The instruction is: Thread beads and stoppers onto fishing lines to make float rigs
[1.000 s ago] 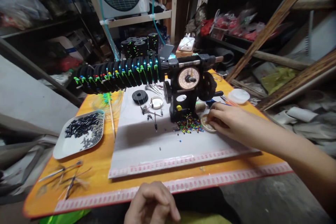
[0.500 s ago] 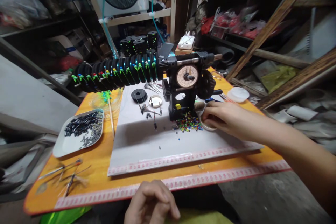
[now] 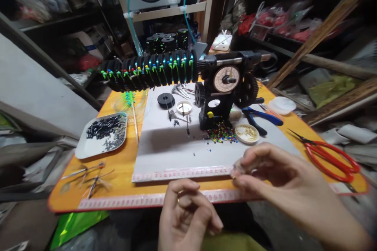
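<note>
My right hand [image 3: 271,176] is over the front edge of the white board [image 3: 165,164], with thumb and forefinger pinching a tiny gold-coloured piece [image 3: 233,177]. To its left, my left hand [image 3: 188,215] is palm up with curled fingers, thumb against them; whatever it may hold is too small to make out. Beyond the right hand stands a round white dish [image 3: 246,141] of small gold-coloured bits. Beside the dish lies a heap of colourful ball-headed pins [image 3: 220,132], at the foot of a black geared winder [image 3: 218,102] whose shaft carries a row of black spools [image 3: 150,70].
Red-handled scissors [image 3: 330,157] and blue-handled pliers [image 3: 259,117] lie at the right. A white tray [image 3: 84,150] of black and grey small parts sits at the left, near some thin metal tools [image 3: 94,182]. Behind are a black disc [image 3: 165,100] and a clear lid [image 3: 282,105].
My right hand has left the round dish and come back toward me, now pinching a small gold-coloured piece. My left hand has risen slightly and turned palm up. The view has shifted.
</note>
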The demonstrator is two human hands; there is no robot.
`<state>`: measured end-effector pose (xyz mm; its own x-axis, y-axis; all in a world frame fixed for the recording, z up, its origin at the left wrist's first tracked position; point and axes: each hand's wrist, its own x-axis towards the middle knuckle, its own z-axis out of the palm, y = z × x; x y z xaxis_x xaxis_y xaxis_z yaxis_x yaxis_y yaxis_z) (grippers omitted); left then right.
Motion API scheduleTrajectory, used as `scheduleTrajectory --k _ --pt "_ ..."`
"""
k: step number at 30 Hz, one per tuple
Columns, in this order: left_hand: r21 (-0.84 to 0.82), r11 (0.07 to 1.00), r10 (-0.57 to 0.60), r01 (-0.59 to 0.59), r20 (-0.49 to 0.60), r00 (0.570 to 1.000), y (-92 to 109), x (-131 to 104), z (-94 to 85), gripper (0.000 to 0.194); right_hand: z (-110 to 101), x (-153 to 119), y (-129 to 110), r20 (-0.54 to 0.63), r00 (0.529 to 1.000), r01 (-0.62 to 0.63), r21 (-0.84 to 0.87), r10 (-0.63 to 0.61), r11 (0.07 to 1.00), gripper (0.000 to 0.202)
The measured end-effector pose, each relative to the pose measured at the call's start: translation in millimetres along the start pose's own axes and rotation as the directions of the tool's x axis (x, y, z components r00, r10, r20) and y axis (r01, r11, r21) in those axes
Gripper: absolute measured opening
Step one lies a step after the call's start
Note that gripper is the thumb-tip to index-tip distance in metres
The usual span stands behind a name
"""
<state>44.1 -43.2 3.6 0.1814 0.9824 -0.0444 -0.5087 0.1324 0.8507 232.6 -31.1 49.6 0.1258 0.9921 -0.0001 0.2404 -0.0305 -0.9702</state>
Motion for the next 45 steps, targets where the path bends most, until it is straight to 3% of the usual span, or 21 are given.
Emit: scheduleTrajectory --k 3,6,9,11,16,20,34,41,45 --pt "-0.010 1.000 -0.011 0.011 0.000 1.000 2.2 -1.2 1.2 0.021 18.3 -13.5 4.2 0.022 1.000 0.005 0.038 -0.006 0.999 0.021" --pt "-0.009 1.000 -0.027 0.027 0.009 1.000 4.9 -2.7 -1.6 0.023 28.0 -19.0 6.6 0.078 0.990 0.119 -0.033 -0.116 0.992 0.009" --pt "-0.018 0.999 -0.033 0.033 0.018 0.999 6.2 -4.4 -5.6 0.024 33.4 -19.4 4.0 0.148 0.942 0.316 -0.095 -0.300 0.944 0.033" --pt "-0.027 0.999 -0.029 0.030 0.020 0.999 6.3 -5.4 -7.7 0.024 36.6 -19.1 1.2 0.175 0.917 0.375 -0.077 -0.357 0.924 0.038" --pt "-0.066 0.997 -0.049 0.049 0.005 0.999 7.2 -7.4 -9.3 0.024 44.6 -22.1 3.6 0.106 0.971 0.208 0.069 -0.214 0.976 0.026" --pt "-0.098 0.991 -0.095 0.094 -0.014 0.995 10.1 -8.3 -7.6 0.027 50.1 -23.1 7.8 0.091 0.983 0.139 0.185 -0.158 0.973 0.020" --pt "-0.136 0.978 -0.159 0.156 -0.009 0.987 12.8 -8.6 -5.8 0.030 50.8 -19.7 7.9 0.138 0.958 0.228 0.173 -0.252 0.958 0.018" --pt "-0.164 0.976 -0.148 0.143 -0.013 0.989 11.4 -8.7 -6.9 0.028 49.7 -18.2 6.4 0.154 0.953 0.251 0.083 -0.261 0.964 0.010" --pt "-0.120 0.989 -0.086 0.086 0.000 0.996 8.0 -7.8 -10.5 0.028 44.9 -19.7 5.0 0.192 0.925 0.331 0.017 -0.328 0.943 0.011"
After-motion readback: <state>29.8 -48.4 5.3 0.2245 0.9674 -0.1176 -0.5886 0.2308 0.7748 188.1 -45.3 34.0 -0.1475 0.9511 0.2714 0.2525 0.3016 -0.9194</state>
